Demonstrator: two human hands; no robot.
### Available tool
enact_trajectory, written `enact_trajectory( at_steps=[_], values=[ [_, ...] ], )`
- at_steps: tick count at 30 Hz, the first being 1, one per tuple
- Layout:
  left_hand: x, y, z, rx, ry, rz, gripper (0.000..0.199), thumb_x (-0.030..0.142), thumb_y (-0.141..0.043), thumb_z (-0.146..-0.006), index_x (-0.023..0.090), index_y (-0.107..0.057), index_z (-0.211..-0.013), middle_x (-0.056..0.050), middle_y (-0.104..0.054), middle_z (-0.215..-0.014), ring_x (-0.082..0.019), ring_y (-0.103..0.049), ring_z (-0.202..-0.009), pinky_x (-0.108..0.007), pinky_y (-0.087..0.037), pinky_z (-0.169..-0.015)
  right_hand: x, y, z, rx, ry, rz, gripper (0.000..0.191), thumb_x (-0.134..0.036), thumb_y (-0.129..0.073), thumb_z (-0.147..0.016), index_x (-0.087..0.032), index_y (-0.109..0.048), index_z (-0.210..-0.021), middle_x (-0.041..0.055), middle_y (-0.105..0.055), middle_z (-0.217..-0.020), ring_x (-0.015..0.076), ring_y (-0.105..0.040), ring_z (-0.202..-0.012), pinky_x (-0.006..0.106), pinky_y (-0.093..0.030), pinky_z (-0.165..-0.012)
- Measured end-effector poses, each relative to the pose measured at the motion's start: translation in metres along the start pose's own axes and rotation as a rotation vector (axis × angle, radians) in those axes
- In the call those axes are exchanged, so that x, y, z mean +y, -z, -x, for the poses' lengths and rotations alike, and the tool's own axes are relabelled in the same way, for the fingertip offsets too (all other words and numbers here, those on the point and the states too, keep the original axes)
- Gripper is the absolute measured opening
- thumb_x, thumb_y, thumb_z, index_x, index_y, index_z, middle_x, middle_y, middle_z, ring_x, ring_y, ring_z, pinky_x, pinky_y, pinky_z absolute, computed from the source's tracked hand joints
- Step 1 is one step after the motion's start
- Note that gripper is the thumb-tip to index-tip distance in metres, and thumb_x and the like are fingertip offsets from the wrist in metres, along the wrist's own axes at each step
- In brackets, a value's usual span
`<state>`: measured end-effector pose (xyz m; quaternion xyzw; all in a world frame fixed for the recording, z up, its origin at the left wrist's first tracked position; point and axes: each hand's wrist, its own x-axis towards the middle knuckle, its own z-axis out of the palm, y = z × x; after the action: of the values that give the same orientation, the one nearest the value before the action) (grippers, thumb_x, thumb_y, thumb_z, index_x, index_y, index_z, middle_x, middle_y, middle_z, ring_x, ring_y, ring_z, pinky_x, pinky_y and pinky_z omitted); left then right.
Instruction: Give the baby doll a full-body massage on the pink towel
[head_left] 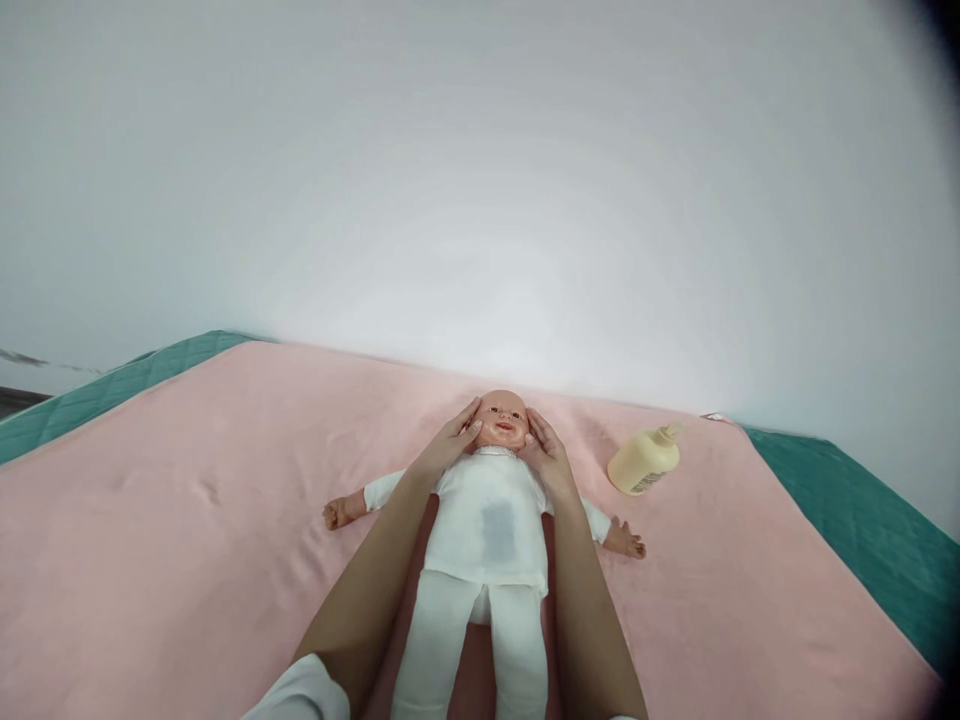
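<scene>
A baby doll [484,520] in a white top and trousers lies on its back, arms spread to both sides, with a grey-blue rectangular patch on its top. My left hand [451,440] rests along the left side of the doll's head, its fingers stretched out and the thumb by the cheek. On the opposite side, my right hand [549,452] touches the head in the same way, fingers extended. Between my palms the doll's face and bald crown stay visible. My forearms pass over the doll's arms, hiding part of them.
A pale yellow pump bottle [643,462] leans over to the right of the doll. Beneath everything is a pink blanket [187,520], over a green quilted mat [862,520] that shows at both sides. Behind stands a plain white wall [480,180].
</scene>
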<state>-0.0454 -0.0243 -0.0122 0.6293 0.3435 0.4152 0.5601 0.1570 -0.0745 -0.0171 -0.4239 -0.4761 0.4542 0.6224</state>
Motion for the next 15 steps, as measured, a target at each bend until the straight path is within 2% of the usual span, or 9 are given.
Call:
enact_trajectory(
  at_steps=[11, 15],
  values=[
    [0.0012, -0.0005, -0.0004, 0.002, -0.001, -0.011, 0.076, 0.057, -0.052, -0.087, 0.021, -0.028, -0.15, -0.006, -0.027, -0.155, -0.025, -0.029, -0.142, -0.04, -0.027, -0.116, -0.0055, -0.0046, 0.0002, 0.07, -0.001, 0.02, 0.068, -0.051, -0.07, -0.074, -0.019, -0.054, -0.133, 0.0111, -0.047, -0.145, 0.0286, -0.041, -0.137, 0.047, -0.035, -0.114],
    [0.0034, -0.0022, -0.0001, 0.027, -0.011, -0.019, 0.076, 0.058, -0.053, -0.086, 0.021, -0.03, -0.149, -0.006, -0.027, -0.155, -0.026, -0.028, -0.143, -0.04, -0.027, -0.116, -0.0037, -0.0029, -0.0019, 0.093, 0.011, 0.021, 0.063, -0.051, -0.067, -0.077, -0.02, -0.055, -0.131, 0.0098, -0.049, -0.144, 0.0275, -0.042, -0.136, 0.047, -0.034, -0.115]
  ],
)
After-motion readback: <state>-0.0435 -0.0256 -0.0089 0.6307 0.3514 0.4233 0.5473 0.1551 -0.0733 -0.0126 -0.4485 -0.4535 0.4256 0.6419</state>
